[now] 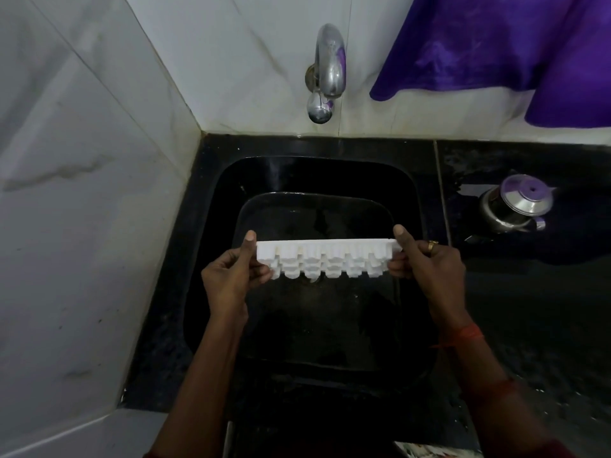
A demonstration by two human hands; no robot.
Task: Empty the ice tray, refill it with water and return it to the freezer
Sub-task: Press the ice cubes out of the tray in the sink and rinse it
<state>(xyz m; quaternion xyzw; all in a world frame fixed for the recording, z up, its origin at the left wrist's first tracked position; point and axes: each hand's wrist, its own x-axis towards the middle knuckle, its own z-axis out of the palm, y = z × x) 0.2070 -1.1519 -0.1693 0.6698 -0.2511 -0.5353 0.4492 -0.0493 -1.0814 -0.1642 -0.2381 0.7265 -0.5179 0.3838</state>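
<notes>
A white plastic ice tray (325,259) hangs over the black sink (211,226), tipped so that the undersides of its cells face me. My left hand (231,276) grips its left end, thumb on the top edge. My right hand (426,262), with a ring on one finger, grips the right end the same way. The tray's open side faces away, so its contents are hidden. A chrome tap (325,71) sticks out of the wall above the sink, and no water is visibly running.
A steel kettle with a lid (515,203) stands on the black counter (545,309) to the right of the sink. A purple cloth (496,44) hangs on the tiled wall at the upper right. White marble-look tiles close in the left side.
</notes>
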